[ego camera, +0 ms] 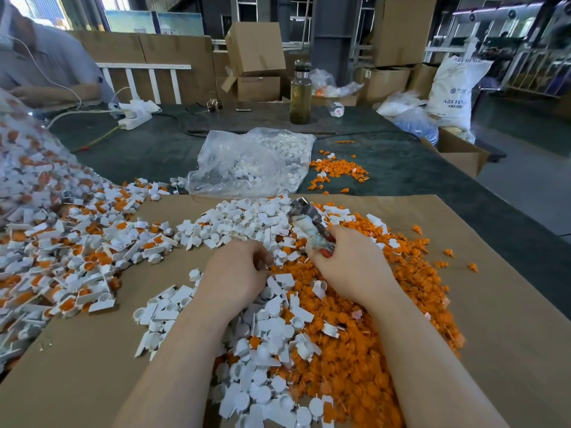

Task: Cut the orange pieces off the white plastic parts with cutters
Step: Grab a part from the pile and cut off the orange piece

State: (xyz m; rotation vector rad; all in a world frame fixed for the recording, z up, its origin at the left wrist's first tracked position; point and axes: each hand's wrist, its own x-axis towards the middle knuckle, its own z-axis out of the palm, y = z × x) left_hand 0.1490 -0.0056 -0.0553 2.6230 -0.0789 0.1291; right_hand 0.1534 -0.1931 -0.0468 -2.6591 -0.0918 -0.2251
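Cutters [310, 225] are held upright in the right hand [346, 267], whose fingers [321, 257] are wrapped round the handles; the metal head is raised above the heap. White plastic parts [265, 332] are piled on a cardboard sheet [92, 366] laid over the near edge of the worktop [401, 168], with loose orange pieces [364, 350] heaped to their right. The left hand [239, 270] is lowered onto the pile beside the cutters, fingers curled in; whether a part is pinched between them cannot be told, since the fingertips are blurred. A further mass of white parts with orange pieces attached [61, 242] is spread along the left edge of the worktop. A clear plastic bag [250, 162] of white parts is placed at mid-worktop, beyond the cardboard, with a small scatter of orange offcuts [336, 173] just to its right. A bottle [300, 94] is stood upright near the far edge. A second person's sleeve [46, 63] is seen at the far left corner.
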